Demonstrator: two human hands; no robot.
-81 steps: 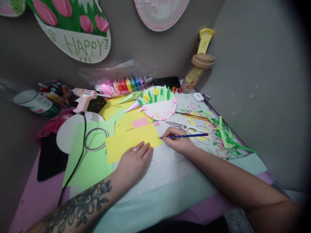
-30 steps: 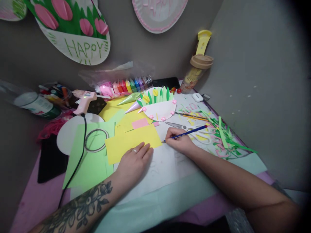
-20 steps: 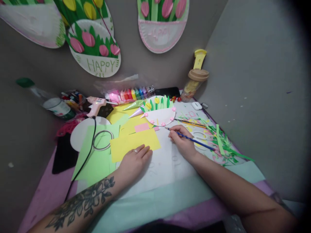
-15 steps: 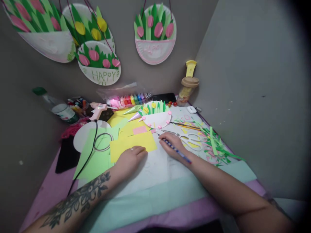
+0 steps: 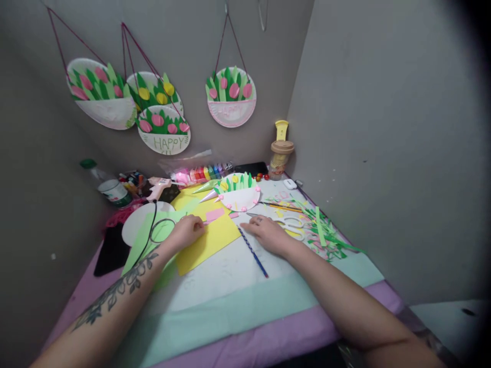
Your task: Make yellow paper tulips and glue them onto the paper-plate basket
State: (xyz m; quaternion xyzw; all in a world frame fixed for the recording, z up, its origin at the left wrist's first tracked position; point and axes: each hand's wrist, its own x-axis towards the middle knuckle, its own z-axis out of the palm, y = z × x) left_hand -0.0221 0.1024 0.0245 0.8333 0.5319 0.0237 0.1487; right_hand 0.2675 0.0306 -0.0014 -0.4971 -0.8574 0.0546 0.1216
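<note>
My left hand [image 5: 187, 233] has its fingers curled together at the upper left edge of a yellow paper sheet [image 5: 210, 243], beside a pink paper piece [image 5: 215, 214]. What its fingertips pinch is hidden. To the right, my right hand [image 5: 266, 234] rests low over the table, fingers stretched forward and empty. A blue patterned pencil [image 5: 253, 254] lies just left of it. White-handled scissors [image 5: 295, 225] are partly covered by the right hand. Beyond both hands lies a paper-plate basket [image 5: 240, 199] with paper leaves, yellow tulips and pink flowers along its rim.
Green paper [image 5: 140, 237], a tape roll [image 5: 162, 231] and a glue gun [image 5: 158, 189] with a black cord lie left. Paper scraps [image 5: 326, 230] pile up right. A bottle [image 5: 111, 189] and lidded cup [image 5: 281, 158] stand behind. Finished plate baskets [image 5: 231, 110] hang on the wall.
My right hand has let go of the pencil, which now lies on the table. My left hand has moved up and left, and the yellow sheet has turned. The head view has tilted up.
</note>
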